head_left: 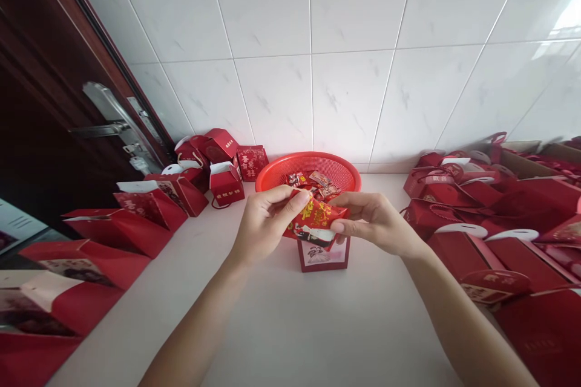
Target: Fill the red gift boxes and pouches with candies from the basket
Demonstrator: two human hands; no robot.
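Note:
Between my two hands is a red candy packet (pixel 318 221) with gold lettering and a printed picture. My left hand (pixel 275 214) pinches its upper left edge with thumb on top. On the other side, my right hand (pixel 370 221) grips the packet's right edge between thumb and fingers. Right below the packet stands a small red box (pixel 324 257) with a pale printed front; its top is hidden behind the packet. Just beyond my hands, a red plastic basket (pixel 308 160) contains several wrapped candies (pixel 320 180).
Red gift boxes (pixel 167 193) line the left side of the white table (pixel 272 326), with several more against the wall. A heap of red boxes (pixel 476 248) covers the right side. White tiles (pixel 272 97) rise behind, and a dark door with a metal handle (pixel 113 118) stands at left.

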